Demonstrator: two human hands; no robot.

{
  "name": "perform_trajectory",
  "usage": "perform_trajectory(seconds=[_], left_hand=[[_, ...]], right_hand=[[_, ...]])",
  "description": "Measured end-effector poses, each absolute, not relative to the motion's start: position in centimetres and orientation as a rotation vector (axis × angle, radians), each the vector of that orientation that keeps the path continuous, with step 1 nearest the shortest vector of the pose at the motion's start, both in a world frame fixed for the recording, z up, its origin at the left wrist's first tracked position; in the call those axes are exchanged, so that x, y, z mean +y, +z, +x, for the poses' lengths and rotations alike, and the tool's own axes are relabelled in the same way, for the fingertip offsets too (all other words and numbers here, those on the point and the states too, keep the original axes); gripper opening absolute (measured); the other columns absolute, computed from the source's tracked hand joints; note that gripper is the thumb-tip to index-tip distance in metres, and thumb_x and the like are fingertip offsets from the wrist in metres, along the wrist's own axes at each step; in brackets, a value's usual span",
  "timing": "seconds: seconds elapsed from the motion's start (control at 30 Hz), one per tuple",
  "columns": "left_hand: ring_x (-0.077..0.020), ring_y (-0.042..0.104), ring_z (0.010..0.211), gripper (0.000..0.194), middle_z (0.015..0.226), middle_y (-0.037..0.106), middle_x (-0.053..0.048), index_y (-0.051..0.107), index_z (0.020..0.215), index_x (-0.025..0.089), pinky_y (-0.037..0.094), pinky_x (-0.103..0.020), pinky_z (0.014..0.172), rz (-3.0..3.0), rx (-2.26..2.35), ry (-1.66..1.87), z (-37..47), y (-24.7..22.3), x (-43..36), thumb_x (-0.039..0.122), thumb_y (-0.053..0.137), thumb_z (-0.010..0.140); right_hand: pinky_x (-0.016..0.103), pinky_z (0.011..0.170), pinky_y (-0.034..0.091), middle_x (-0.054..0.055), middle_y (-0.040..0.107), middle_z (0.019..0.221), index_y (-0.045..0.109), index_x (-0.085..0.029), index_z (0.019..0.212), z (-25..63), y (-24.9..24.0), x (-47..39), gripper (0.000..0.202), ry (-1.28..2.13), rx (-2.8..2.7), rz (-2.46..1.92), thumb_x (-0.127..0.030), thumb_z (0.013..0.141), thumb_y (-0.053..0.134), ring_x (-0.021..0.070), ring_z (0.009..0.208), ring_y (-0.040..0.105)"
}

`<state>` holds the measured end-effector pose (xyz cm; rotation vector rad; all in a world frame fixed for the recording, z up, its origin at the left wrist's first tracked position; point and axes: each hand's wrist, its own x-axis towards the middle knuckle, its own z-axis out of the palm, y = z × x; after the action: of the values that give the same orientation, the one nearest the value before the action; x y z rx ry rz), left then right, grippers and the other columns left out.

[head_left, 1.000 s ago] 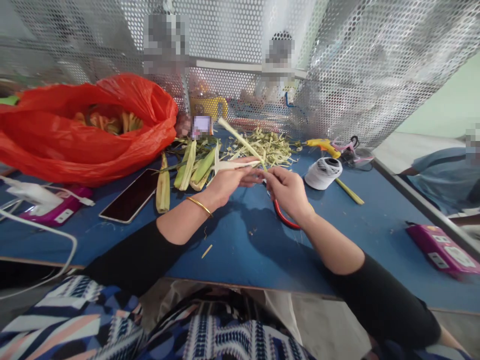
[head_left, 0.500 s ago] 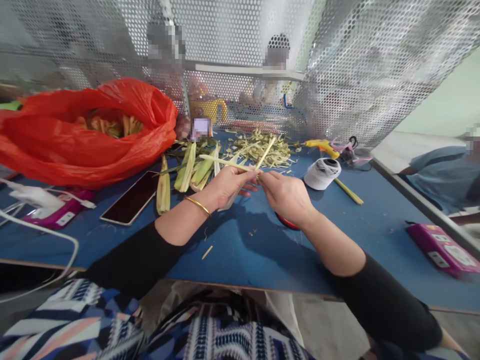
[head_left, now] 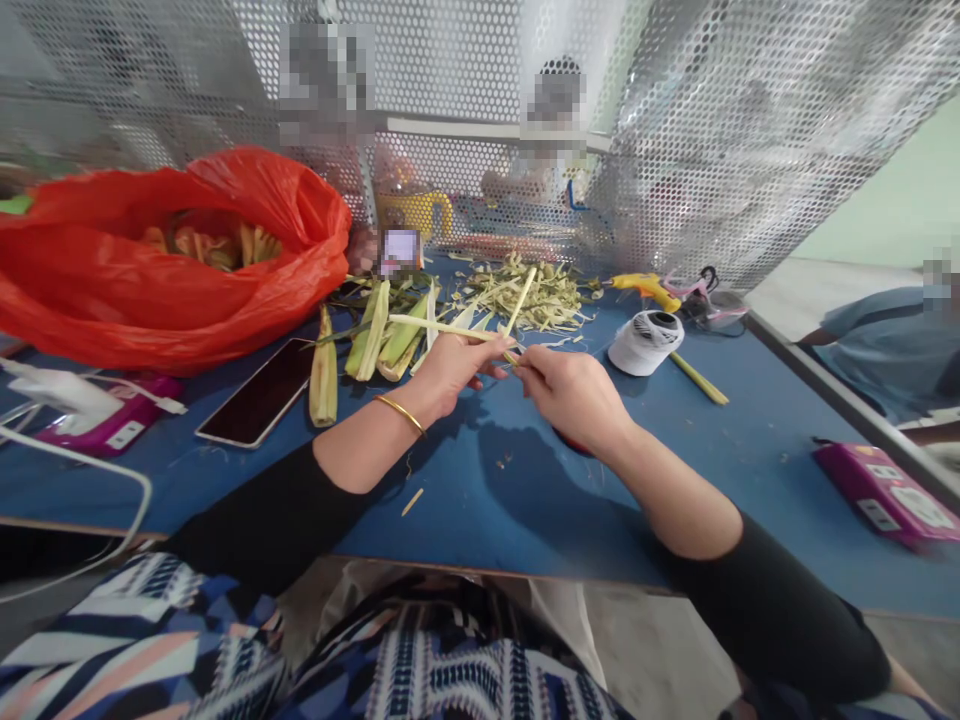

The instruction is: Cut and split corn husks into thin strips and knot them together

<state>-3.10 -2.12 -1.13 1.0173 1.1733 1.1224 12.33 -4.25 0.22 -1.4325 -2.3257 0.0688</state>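
Over the middle of the blue table (head_left: 540,520), my left hand (head_left: 461,368) pinches pale green plant strips (head_left: 442,327). One strip points left, another points up and away, and they meet at my fingertips. My right hand (head_left: 566,390) is closed at the near end of the strips, its fingertips almost touching my left ones. Behind my left hand lie green husk pieces (head_left: 369,335). Past both hands is a heap of thin shredded strips (head_left: 536,295). A white thread spool (head_left: 646,343) stands right of my right hand, and a red item is mostly hidden under that hand.
An open red plastic bag (head_left: 247,300) fills the back left, with a phone (head_left: 259,393) and a purple power strip (head_left: 112,415) before it. A yellow glue gun (head_left: 646,291), a green stalk (head_left: 699,379) and a purple box (head_left: 885,490) lie right. Perforated metal mesh (head_left: 697,130) borders the back.
The strips and both hands have shifted slightly, and my right hand sits a little lower. A clear object beneath my left hand no longer shows. The view has moved slightly.
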Motion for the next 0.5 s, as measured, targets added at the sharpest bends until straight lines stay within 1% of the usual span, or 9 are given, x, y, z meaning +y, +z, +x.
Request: perform_trajectory(seconds=[0.1, 0.17, 0.23, 0.3, 0.37, 0.43, 0.5], left_hand=[[-0.0066, 0.058, 0.048, 0.015, 0.081, 0.073, -0.005, 0.072, 0.081, 0.014, 0.03, -0.017, 0.038, 1.022, 1.111, 1.113, -3.2, -1.0, -2.1, 0.025, 0.075, 0.071], [-0.0074, 0.06, 0.048, 0.017, 0.081, 0.073, -0.005, 0.072, 0.083, 0.014, 0.033, -0.017, 0.039, 1.042, 1.073, 1.092, -3.1, -1.0, -2.2, 0.025, 0.075, 0.071], [-0.009, 0.062, 0.051, 0.019, 0.081, 0.073, -0.006, 0.073, 0.085, 0.014, 0.036, -0.017, 0.041, 1.084, 1.041, 1.031, -3.0, -1.0, -2.6, 0.027, 0.076, 0.071], [-0.0116, 0.065, 0.055, 0.023, 0.082, 0.074, -0.007, 0.072, 0.087, 0.014, 0.04, -0.018, 0.045, 1.128, 1.001, 0.926, -2.8, -0.9, -2.9, 0.028, 0.078, 0.069], [-0.0143, 0.068, 0.061, 0.031, 0.084, 0.074, -0.007, 0.072, 0.091, 0.015, 0.046, -0.021, 0.051, 1.16, 0.948, 0.822, -3.0, -0.8, -2.9, 0.027, 0.082, 0.065], [-0.0162, 0.07, 0.07, 0.038, 0.089, 0.074, -0.008, 0.071, 0.097, 0.016, 0.049, -0.023, 0.059, 1.158, 0.929, 0.803, -3.4, -0.5, -2.6, 0.03, 0.083, 0.063], [-0.0168, 0.07, 0.077, 0.041, 0.093, 0.074, -0.009, 0.07, 0.102, 0.018, 0.05, -0.023, 0.065, 1.095, 1.004, 0.945, -4.1, -0.1, -1.9, 0.042, 0.077, 0.07]], right_hand=[[0.026, 0.055, 0.03, 0.0, 0.06, 0.058, 0.059, -0.02, 0.069, 12.7, 0.5, -3.6, 0.025, 0.304, -2.081, -1.441, -0.035, 0.088, 0.052, 0.013, 0.056, 0.05], [0.025, 0.054, 0.033, -0.002, 0.057, 0.057, 0.058, -0.019, 0.07, 12.9, 0.6, -2.9, 0.026, 0.55, -1.85, -1.402, -0.041, 0.085, 0.056, 0.0119, 0.054, 0.049], [0.025, 0.052, 0.036, -0.002, 0.056, 0.057, 0.058, -0.019, 0.071, 13.0, 0.4, -2.3, 0.027, 0.856, -1.641, -1.302, -0.044, 0.079, 0.06, 0.0105, 0.051, 0.048], [0.024, 0.049, 0.036, -0.003, 0.054, 0.055, 0.057, -0.019, 0.069, 13.1, 0.3, -1.9, 0.028, 1.094, -1.494, -1.188, -0.045, 0.072, 0.067, 0.0088, 0.048, 0.046], [0.022, 0.046, 0.034, -0.004, 0.052, 0.053, 0.055, -0.019, 0.063, 13.2, 0.2, -1.7, 0.03, 1.199, -1.402, -1.115, -0.042, 0.065, 0.073, 0.0076, 0.046, 0.044], [0.022, 0.044, 0.034, -0.004, 0.051, 0.051, 0.053, -0.019, 0.06, 13.4, 0.2, -1.5, 0.031, 1.207, -1.339, -1.095, -0.041, 0.063, 0.075, 0.0076, 0.045, 0.046], [0.022, 0.044, 0.035, -0.004, 0.051, 0.05, 0.051, -0.019, 0.06, 13.7, 0.3, -1.2, 0.031, 1.172, -1.31, -1.115, -0.04, 0.065, 0.074, 0.0082, 0.045, 0.048]])
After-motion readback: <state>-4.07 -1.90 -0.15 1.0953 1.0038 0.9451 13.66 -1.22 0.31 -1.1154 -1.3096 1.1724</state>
